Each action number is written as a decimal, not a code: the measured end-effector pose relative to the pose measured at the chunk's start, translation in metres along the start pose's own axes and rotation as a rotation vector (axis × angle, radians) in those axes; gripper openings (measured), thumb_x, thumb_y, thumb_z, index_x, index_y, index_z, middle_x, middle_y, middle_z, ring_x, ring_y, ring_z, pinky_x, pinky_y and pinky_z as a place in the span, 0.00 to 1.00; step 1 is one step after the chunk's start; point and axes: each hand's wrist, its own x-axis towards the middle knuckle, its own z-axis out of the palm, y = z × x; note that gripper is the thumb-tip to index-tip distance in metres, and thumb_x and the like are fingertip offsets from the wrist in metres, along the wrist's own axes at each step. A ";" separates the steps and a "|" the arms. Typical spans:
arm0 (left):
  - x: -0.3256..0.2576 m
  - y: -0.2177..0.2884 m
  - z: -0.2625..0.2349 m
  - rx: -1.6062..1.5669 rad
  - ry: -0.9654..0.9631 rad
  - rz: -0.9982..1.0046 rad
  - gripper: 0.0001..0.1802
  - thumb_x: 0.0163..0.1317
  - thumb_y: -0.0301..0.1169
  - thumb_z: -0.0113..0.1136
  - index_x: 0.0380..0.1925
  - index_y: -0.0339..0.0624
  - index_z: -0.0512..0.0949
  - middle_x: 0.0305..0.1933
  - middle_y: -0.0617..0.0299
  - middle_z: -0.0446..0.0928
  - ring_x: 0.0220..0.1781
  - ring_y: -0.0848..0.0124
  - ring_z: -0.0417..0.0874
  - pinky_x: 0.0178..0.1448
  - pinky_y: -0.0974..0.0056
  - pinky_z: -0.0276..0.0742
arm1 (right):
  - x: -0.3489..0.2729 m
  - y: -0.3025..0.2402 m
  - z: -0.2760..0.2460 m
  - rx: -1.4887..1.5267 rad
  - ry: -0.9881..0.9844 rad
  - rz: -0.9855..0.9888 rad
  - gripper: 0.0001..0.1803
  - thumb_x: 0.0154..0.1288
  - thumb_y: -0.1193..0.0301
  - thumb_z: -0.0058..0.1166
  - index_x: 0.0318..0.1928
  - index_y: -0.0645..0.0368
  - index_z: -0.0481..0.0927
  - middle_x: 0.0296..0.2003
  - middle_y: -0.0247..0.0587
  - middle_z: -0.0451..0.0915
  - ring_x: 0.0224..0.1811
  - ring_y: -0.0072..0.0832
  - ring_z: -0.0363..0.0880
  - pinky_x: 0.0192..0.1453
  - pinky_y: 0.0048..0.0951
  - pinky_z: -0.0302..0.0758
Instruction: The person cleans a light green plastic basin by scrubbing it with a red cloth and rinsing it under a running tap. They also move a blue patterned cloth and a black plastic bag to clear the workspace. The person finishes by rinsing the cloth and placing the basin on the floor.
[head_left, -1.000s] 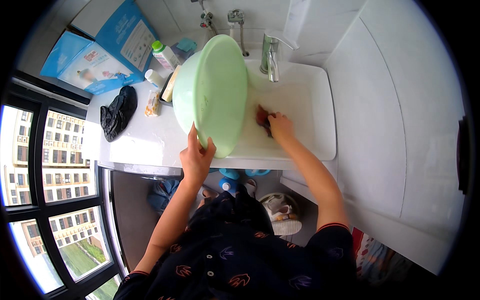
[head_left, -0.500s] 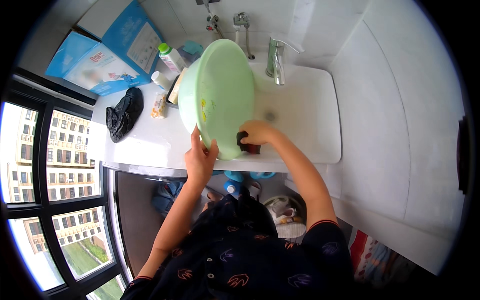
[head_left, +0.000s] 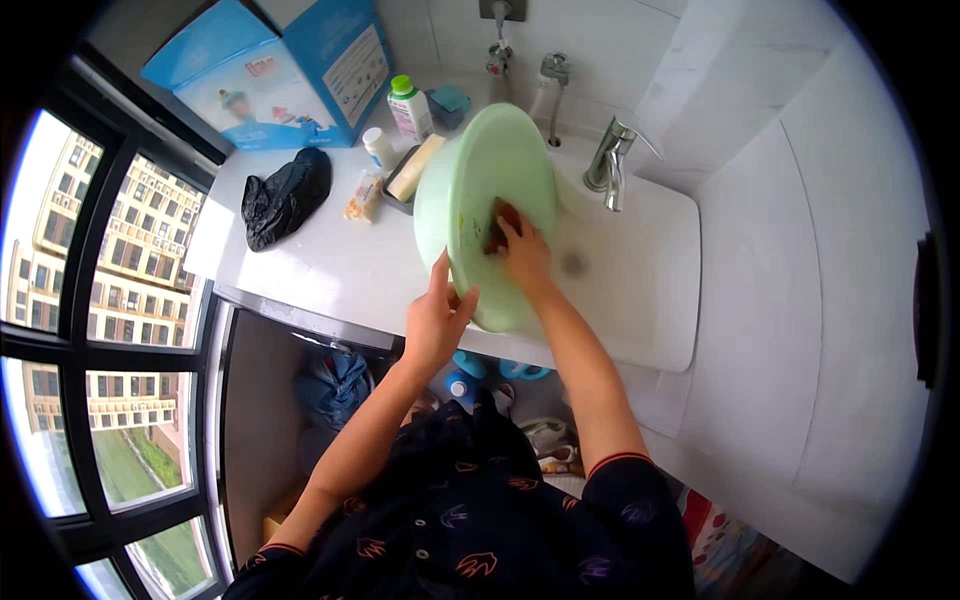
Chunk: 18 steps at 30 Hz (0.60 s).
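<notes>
A pale green plastic basin stands tipped on its side over the left part of the white sink, its hollow turned to the right. My left hand grips the basin's near rim, with the index finger stretched up along the outer side and the thumb by the rim. Inside the basin, my right hand holds a dark red and black scrubbing pad against the inner surface. That hand's fingers cover part of the pad.
A chrome faucet rises behind the sink. Left of the basin lie a soap bar in a dark dish, a small packet, a white bottle, a green-capped bottle and a black plastic bag. Behind stands a blue box.
My right hand has moved the pad from the basin's near edge farther up and deeper inside. My left hand keeps its hold on the rim. The whole view has shifted and turned slightly.
</notes>
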 end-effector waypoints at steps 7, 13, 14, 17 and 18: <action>0.001 0.000 -0.006 0.149 -0.066 -0.004 0.37 0.65 0.34 0.57 0.69 0.43 0.51 0.25 0.55 0.80 0.23 0.67 0.81 0.32 0.66 0.76 | -0.015 -0.009 -0.039 0.364 -0.640 -0.002 0.15 0.58 0.68 0.58 0.47 0.54 0.80 0.41 0.40 0.80 0.41 0.34 0.79 0.45 0.34 0.76; 0.003 0.007 -0.011 0.014 -0.087 0.044 0.35 0.67 0.35 0.54 0.69 0.44 0.50 0.20 0.54 0.76 0.21 0.61 0.79 0.31 0.61 0.74 | -0.012 -0.085 -0.117 1.361 -0.777 0.123 0.14 0.64 0.70 0.52 0.50 0.57 0.75 0.42 0.34 0.76 0.44 0.23 0.75 0.48 0.27 0.74; 0.003 0.010 -0.013 0.019 -0.104 0.039 0.34 0.68 0.35 0.54 0.69 0.44 0.50 0.19 0.54 0.76 0.21 0.60 0.79 0.30 0.61 0.73 | -0.002 -0.100 -0.118 1.510 -0.651 0.161 0.14 0.65 0.71 0.51 0.51 0.57 0.73 0.44 0.34 0.75 0.45 0.23 0.74 0.49 0.26 0.73; 0.006 0.011 -0.017 0.067 -0.073 0.035 0.33 0.68 0.33 0.53 0.68 0.42 0.52 0.18 0.54 0.75 0.20 0.59 0.79 0.29 0.60 0.73 | 0.058 -0.129 -0.094 1.494 -0.156 0.092 0.17 0.64 0.74 0.51 0.53 0.59 0.68 0.48 0.38 0.72 0.50 0.28 0.72 0.54 0.29 0.71; 0.008 0.011 -0.016 0.058 -0.080 0.025 0.34 0.66 0.33 0.54 0.69 0.44 0.51 0.19 0.53 0.75 0.21 0.57 0.78 0.30 0.58 0.72 | 0.084 -0.116 -0.063 1.412 0.033 0.021 0.17 0.63 0.74 0.53 0.52 0.58 0.68 0.48 0.39 0.72 0.51 0.32 0.72 0.55 0.32 0.70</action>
